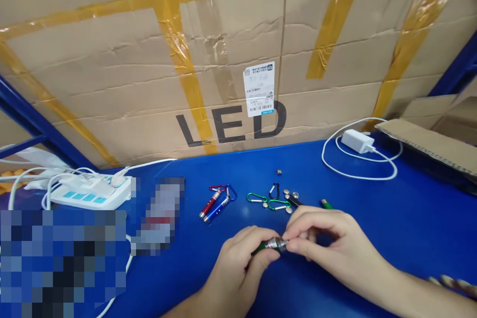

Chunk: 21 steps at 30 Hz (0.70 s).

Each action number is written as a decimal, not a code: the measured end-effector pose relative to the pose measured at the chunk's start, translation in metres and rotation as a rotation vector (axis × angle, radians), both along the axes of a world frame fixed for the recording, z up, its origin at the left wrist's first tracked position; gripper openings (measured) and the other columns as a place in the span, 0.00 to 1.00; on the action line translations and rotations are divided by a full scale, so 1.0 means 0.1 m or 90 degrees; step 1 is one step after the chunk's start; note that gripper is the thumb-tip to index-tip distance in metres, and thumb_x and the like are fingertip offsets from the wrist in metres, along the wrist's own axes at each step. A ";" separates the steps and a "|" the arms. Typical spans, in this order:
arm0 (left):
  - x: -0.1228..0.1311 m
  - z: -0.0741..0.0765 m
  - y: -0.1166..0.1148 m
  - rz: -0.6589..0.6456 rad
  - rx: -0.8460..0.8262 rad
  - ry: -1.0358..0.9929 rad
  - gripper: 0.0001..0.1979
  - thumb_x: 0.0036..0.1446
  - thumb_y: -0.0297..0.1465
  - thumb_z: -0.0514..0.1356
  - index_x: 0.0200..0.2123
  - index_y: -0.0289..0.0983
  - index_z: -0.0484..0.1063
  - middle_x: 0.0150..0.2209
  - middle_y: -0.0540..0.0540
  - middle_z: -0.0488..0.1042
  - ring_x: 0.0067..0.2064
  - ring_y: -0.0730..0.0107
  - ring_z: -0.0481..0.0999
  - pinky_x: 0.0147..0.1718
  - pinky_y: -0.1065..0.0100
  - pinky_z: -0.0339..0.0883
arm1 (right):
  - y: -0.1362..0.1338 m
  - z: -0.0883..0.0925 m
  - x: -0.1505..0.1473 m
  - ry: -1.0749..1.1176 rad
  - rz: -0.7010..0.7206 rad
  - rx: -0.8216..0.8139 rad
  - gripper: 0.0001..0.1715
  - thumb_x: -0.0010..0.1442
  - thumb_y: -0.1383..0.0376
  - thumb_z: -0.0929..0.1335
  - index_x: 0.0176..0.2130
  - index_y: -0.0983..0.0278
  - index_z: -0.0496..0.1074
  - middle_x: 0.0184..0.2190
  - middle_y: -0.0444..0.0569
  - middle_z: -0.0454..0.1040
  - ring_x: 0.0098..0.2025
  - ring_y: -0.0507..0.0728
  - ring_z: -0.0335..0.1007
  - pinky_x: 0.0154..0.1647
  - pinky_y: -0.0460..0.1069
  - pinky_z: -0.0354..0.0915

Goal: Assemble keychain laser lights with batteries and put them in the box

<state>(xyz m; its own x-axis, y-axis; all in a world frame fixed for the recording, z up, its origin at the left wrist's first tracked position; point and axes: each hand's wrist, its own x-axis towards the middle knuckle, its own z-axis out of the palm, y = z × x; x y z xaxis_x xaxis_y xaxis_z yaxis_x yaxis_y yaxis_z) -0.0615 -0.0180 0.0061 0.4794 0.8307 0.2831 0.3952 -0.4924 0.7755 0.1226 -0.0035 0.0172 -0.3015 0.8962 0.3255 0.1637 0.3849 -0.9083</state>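
My left hand (pixel 242 263) is closed round a green mini flashlight (pixel 274 243), its silver threaded metal end pointing right. My right hand (pixel 324 238) pinches at the tip of that metal end; whatever small part sits between the fingertips is mostly hidden. Just beyond the hands lie green carabiner clips (pixel 279 204), a black carabiner clip (pixel 274 191) and several small button cells (pixel 286 192). A black flashlight body (pixel 294 201) and another green flashlight body (pixel 326 203) are partly behind my right hand. To the left, a red flashlight (pixel 210 203) and a blue flashlight (pixel 216 208) lie side by side with carabiners attached.
A white power strip (pixel 93 196) with cables stands at the left, beside blurred-out items. At the back right are a white charger (pixel 356 141) with its looped cable and an opened cardboard box (pixel 432 146). A large taped carton (pixel 231 49) closes off the blue table's (pixel 238 169) rear.
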 end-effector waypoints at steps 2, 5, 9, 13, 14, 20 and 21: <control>0.00 0.02 0.00 0.008 0.042 0.008 0.11 0.63 0.27 0.50 0.37 0.35 0.73 0.26 0.47 0.72 0.28 0.67 0.69 0.33 0.71 0.62 | 0.01 -0.02 0.01 0.000 -0.008 0.003 0.10 0.51 0.59 0.72 0.24 0.62 0.77 0.22 0.45 0.74 0.20 0.48 0.63 0.19 0.42 0.61; 0.01 0.04 -0.01 0.018 0.081 0.029 0.12 0.63 0.26 0.50 0.36 0.36 0.74 0.26 0.48 0.73 0.28 0.68 0.69 0.35 0.70 0.63 | 0.00 -0.03 0.01 0.005 -0.007 -0.014 0.09 0.51 0.59 0.73 0.25 0.62 0.77 0.23 0.45 0.74 0.21 0.48 0.63 0.19 0.42 0.60; 0.02 0.04 0.00 0.017 0.133 0.039 0.11 0.63 0.26 0.51 0.35 0.35 0.74 0.24 0.48 0.72 0.25 0.69 0.68 0.31 0.71 0.62 | 0.03 0.00 0.02 0.017 0.024 -0.079 0.10 0.47 0.59 0.74 0.23 0.63 0.77 0.23 0.45 0.73 0.22 0.48 0.63 0.20 0.42 0.59; 0.01 0.02 0.00 -0.015 0.171 0.010 0.12 0.65 0.27 0.50 0.35 0.32 0.74 0.23 0.48 0.72 0.24 0.71 0.67 0.26 0.74 0.61 | 0.12 -0.03 0.06 0.016 0.100 -0.255 0.12 0.40 0.60 0.77 0.22 0.65 0.77 0.18 0.43 0.70 0.19 0.46 0.59 0.16 0.40 0.57; 0.01 0.02 -0.01 -0.023 0.174 0.008 0.13 0.65 0.28 0.50 0.35 0.32 0.74 0.23 0.48 0.72 0.24 0.72 0.67 0.25 0.75 0.60 | 0.14 -0.04 0.07 0.010 0.115 -0.299 0.12 0.38 0.61 0.77 0.23 0.65 0.77 0.17 0.42 0.69 0.18 0.46 0.58 0.14 0.40 0.56; 0.00 0.02 -0.03 -0.071 0.198 0.010 0.15 0.66 0.31 0.50 0.35 0.33 0.75 0.25 0.48 0.72 0.25 0.73 0.67 0.26 0.76 0.60 | 0.18 -0.11 0.08 -0.010 0.132 -0.418 0.09 0.36 0.68 0.76 0.20 0.67 0.74 0.14 0.41 0.69 0.15 0.44 0.57 0.11 0.37 0.54; 0.00 0.01 -0.04 -0.072 0.196 0.011 0.14 0.66 0.30 0.50 0.36 0.34 0.75 0.25 0.48 0.72 0.25 0.73 0.67 0.27 0.76 0.60 | 0.17 -0.11 0.08 -0.011 0.129 -0.423 0.09 0.36 0.69 0.76 0.19 0.67 0.73 0.14 0.40 0.69 0.15 0.44 0.57 0.11 0.37 0.54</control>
<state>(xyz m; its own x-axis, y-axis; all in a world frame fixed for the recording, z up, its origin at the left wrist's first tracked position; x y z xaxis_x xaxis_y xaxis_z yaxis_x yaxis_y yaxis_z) -0.0613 -0.0219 0.0068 0.5710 0.6487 0.5031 0.3369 -0.7440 0.5770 0.1302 0.0136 0.0059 -0.4838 0.8295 -0.2790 0.1646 -0.2268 -0.9599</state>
